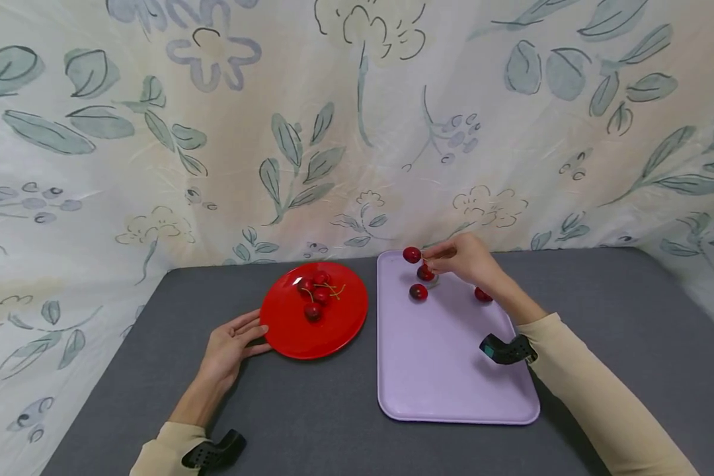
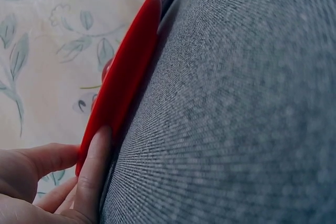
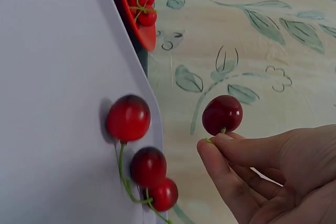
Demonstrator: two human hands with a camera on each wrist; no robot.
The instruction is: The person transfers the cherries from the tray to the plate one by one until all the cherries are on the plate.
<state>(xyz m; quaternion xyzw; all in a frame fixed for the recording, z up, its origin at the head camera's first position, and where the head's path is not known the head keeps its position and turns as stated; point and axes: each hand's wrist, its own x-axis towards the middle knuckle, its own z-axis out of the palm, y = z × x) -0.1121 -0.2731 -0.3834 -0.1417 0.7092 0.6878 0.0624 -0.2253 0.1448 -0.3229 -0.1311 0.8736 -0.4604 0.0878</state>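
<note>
My right hand pinches the green stem of a dark red cherry between thumb and forefinger. It holds the cherry above the far left corner of the lilac tray. Below it on the tray lie several cherries, one a little apart; another cherry is partly hidden behind my right wrist. My left hand grips the left rim of a red plate, thumb on top and a finger under the edge in the left wrist view. A small bunch of stemmed cherries rests on the plate.
The plate stands left of the tray on a dark grey cloth-covered table, with a narrow gap between them. A floral curtain hangs along the table's back edge, close behind the tray and plate.
</note>
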